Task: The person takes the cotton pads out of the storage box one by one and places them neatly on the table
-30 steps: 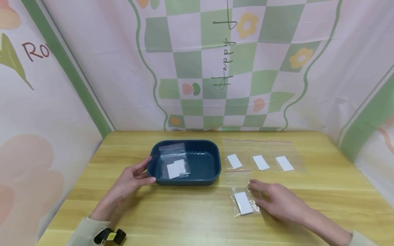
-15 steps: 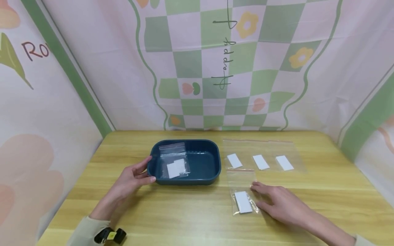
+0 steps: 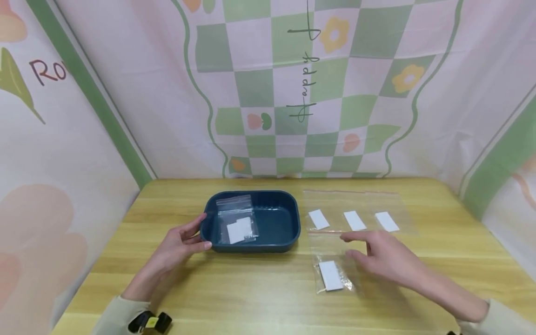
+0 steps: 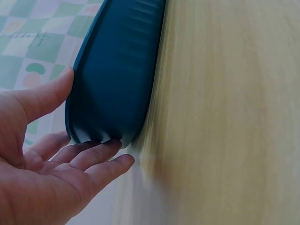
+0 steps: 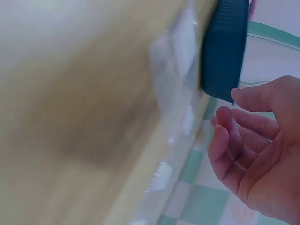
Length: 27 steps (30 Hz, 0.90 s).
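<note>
In the head view, my left hand [image 3: 176, 249] holds the left end of a dark blue plastic box [image 3: 259, 247], thumb and fingers set around its rounded end. The left wrist view has the thumb on the rim and the other fingers against the end wall [image 4: 108, 79]. Inside the box lies a clear zip bag [image 3: 234, 209] with white cards in it. My right hand [image 3: 387, 258] hovers with loosely bent fingers, nothing between them, beside another clear zip bag [image 3: 324, 246]. That bag lies flat on the table with a white card [image 3: 331, 275] inside.
Right of the box, a row of overlapping clear zip bags [image 3: 335, 200] lies on the wooden table [image 3: 251, 288], holding white cards [image 3: 355, 221]. A patterned cloth [image 3: 289, 153] hangs behind the table's back edge.
The near zip bag shifted slightly right, then its top edge settled back a little. My right hand has come away from the bag's side and risen. The left hand and box stayed put.
</note>
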{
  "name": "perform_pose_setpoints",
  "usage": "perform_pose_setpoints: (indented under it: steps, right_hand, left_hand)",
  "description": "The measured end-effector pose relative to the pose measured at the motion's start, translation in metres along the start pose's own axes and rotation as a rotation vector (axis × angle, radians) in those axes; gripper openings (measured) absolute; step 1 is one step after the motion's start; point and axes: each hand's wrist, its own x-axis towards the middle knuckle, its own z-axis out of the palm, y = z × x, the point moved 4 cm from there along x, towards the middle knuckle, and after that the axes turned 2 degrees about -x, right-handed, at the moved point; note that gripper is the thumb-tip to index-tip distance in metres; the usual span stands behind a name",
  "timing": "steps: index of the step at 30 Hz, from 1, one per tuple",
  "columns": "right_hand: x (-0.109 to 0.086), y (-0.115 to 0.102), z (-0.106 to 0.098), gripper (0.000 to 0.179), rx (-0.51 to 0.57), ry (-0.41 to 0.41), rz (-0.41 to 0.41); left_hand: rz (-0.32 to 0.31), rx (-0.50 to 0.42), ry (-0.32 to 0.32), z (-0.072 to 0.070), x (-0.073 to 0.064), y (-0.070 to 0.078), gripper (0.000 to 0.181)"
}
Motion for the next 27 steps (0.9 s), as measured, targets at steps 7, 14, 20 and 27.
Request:
perform_pose_setpoints:
  steps: [7, 14, 20, 27]
  right_hand:
    - [0.034, -0.022, -0.025, 0.017, 0.026, 0.036, -0.082]
    - [0.073, -0.044, -0.03, 0.016, 0.066, -0.05, -0.08]
    - [0.109, -0.059, -0.02, 0.022, 0.123, -0.085, -0.102]
    - [0.149, -0.074, -0.002, 0.031, 0.19, -0.141, -0.071]
  left_hand:
    - [-0.002, 0.0, 0.003, 0.0, 0.0, -0.002, 0.081]
    - [-0.009, -0.003, 0.009, 0.0, 0.001, -0.003, 0.081]
    - [-0.005, -0.012, 0.007, -0.001, 0.0, -0.002, 0.082]
    - [-0.003, -0.016, 0.0, 0.0, 0.0, -0.001, 0.082]
